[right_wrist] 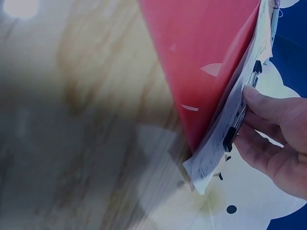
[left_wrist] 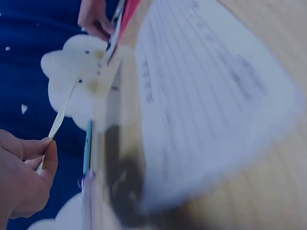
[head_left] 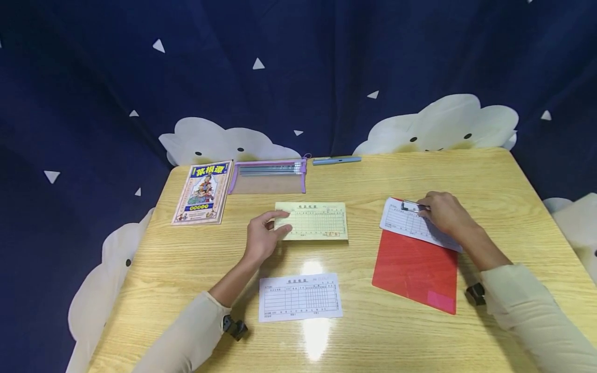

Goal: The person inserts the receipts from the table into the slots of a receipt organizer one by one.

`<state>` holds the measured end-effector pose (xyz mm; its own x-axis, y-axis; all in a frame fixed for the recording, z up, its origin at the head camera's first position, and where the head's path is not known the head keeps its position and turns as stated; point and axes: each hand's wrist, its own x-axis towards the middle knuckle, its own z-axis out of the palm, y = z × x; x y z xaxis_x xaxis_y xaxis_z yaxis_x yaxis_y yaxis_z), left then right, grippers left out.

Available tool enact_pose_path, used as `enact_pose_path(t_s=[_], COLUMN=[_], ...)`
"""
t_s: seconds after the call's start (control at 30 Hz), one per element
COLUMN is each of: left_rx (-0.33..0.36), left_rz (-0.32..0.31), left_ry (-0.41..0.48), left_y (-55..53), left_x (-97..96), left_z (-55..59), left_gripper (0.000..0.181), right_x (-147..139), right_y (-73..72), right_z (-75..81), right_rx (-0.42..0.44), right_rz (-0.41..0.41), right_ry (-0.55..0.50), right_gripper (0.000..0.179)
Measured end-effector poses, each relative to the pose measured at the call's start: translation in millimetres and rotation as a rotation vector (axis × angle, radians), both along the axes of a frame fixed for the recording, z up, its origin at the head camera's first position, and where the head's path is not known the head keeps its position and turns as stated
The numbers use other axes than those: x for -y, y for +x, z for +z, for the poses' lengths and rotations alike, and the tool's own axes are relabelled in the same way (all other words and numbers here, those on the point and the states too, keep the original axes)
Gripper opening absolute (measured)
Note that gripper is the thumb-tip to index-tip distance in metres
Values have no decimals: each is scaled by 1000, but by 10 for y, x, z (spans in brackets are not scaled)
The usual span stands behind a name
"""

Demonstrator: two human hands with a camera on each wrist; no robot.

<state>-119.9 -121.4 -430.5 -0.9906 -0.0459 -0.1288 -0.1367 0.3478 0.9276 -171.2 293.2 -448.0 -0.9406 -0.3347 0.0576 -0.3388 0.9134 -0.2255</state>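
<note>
My left hand (head_left: 262,237) pinches a pale yellow receipt slip (head_left: 322,221) by its left edge, between thumb and fingers. In the left wrist view the slip (left_wrist: 58,120) appears edge-on, lifted off the table. At the right, my right hand (head_left: 445,211) grips the metal clip (head_left: 410,206) of a red clipboard (head_left: 415,264). A white receipt slip (head_left: 396,220) lies across the clipboard's top, under the clip. The right wrist view shows thumb and fingers on the clip (right_wrist: 242,112), which has black ends. Another white receipt slip (head_left: 300,298) lies flat near the front.
An illustrated book (head_left: 202,194) lies at the back left of the wooden table (head_left: 354,295). Beside it sits a purple-edged mesh pouch (head_left: 268,184) with pencils inside. A blue pen (head_left: 337,161) lies along the back edge. Behind hangs a dark blue curtain (head_left: 298,67).
</note>
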Motion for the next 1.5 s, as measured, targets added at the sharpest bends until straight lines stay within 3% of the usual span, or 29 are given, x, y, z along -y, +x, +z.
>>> enact_pose_path(t_s=[0.43, 0.7, 0.9, 1.33, 1.5], left_rx=[-72, -56, -43, -55, -150], left_rz=[-225, -301, -335, -413, -427], left_ry=[-15, -29, -97, -224, -254], left_y=[-87, -205, -263, -287, -254], left_x=[-879, -1291, -1577, -1905, -1981], left_z=[25, -124, -221, -247, -259], left_gripper=[28, 27, 24, 36, 32], right_x=[33, 11, 17, 10, 6], right_y=[-6, -14, -10, -23, -19], right_z=[17, 7, 3, 2, 0], right_rx=[31, 34, 61, 44, 53], right_rz=[-26, -24, -43, -27, -37], right_ry=[16, 6, 19, 13, 12], right_gripper=[28, 28, 29, 29, 29])
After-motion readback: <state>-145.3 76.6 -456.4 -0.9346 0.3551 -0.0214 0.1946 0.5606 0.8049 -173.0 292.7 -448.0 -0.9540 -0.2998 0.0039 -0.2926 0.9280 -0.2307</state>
